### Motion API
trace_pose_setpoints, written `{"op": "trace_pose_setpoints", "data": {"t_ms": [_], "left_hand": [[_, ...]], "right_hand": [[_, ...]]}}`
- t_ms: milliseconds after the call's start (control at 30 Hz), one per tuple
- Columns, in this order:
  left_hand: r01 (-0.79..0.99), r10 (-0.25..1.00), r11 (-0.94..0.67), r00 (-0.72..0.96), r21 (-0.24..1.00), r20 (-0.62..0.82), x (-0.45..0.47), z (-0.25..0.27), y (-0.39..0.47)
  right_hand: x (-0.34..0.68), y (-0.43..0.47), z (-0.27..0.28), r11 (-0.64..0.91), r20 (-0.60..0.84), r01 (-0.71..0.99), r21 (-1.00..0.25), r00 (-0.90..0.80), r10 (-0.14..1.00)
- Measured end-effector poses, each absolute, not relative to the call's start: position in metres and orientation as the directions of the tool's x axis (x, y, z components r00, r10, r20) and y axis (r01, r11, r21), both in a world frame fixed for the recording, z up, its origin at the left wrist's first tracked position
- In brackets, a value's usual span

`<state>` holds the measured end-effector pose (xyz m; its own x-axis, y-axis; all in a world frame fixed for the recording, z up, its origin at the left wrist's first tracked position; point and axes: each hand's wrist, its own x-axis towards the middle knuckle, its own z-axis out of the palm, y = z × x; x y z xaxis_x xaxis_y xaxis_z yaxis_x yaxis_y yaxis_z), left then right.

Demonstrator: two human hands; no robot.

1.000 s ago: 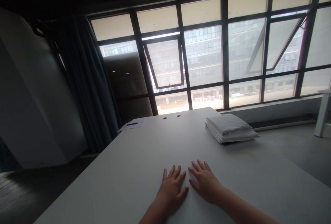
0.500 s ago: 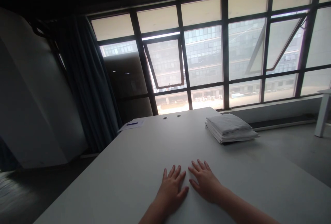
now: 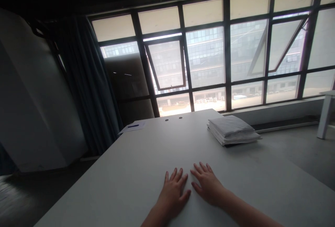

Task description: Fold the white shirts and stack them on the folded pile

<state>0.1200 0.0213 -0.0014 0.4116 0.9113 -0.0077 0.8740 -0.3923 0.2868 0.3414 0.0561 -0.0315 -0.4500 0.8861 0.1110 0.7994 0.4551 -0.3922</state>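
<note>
My left hand point(image 3: 175, 190) lies palm down on the white table point(image 3: 125, 171), fingers spread, holding nothing. Close beside it, with a small gap between, my right hand point(image 3: 206, 185) rests flat on the same surface, its fingers apart as well. Farther off, toward the right edge of the table, sits a stack of folded white cloths point(image 3: 231, 129); neither hand touches it. Something dark shows under the stack, too little of it to name.
At the table's far left corner lie paper sheets point(image 3: 138, 126) with a dark blue pen point(image 3: 133, 126) on top. Two round cable holes point(image 3: 166, 119) sit near the far edge. Beyond are windows point(image 3: 206, 56), a blue curtain point(image 3: 91, 90) and a white table leg point(image 3: 325, 115) at right.
</note>
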Motion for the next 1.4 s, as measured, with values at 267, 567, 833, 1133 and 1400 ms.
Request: {"op": "trace_pose_setpoints", "data": {"t_ms": [267, 567, 833, 1133, 1400], "left_hand": [[0.873, 0.915, -0.379, 0.404, 0.306, -0.020, 0.116, -0.001, 0.022], [0.869, 0.919, -0.362, 0.394, 0.337, -0.029, 0.112, -0.002, 0.023], [0.873, 0.926, -0.347, 0.378, 0.342, -0.024, 0.116, 0.001, 0.025], [0.881, 0.923, -0.356, 0.384, 0.311, -0.033, 0.122, 0.001, 0.026], [0.878, 0.921, -0.358, 0.389, 0.318, -0.036, 0.122, 0.002, 0.024]], "right_hand": [[0.347, 0.058, -0.027, 0.478, 0.071, 0.769, -0.425, -0.498, 0.864], [0.440, 0.117, 0.050, 0.280, 0.213, 0.305, -0.910, -0.236, 0.948], [0.518, 0.169, 0.066, 0.205, 0.227, 0.113, -0.972, 0.245, 0.942], [0.513, 0.191, -0.001, 0.049, 0.386, 0.676, -0.735, 0.359, 0.850], [0.512, 0.199, -0.038, -0.124, 0.326, 0.921, -0.369, 0.253, 0.911]]}}
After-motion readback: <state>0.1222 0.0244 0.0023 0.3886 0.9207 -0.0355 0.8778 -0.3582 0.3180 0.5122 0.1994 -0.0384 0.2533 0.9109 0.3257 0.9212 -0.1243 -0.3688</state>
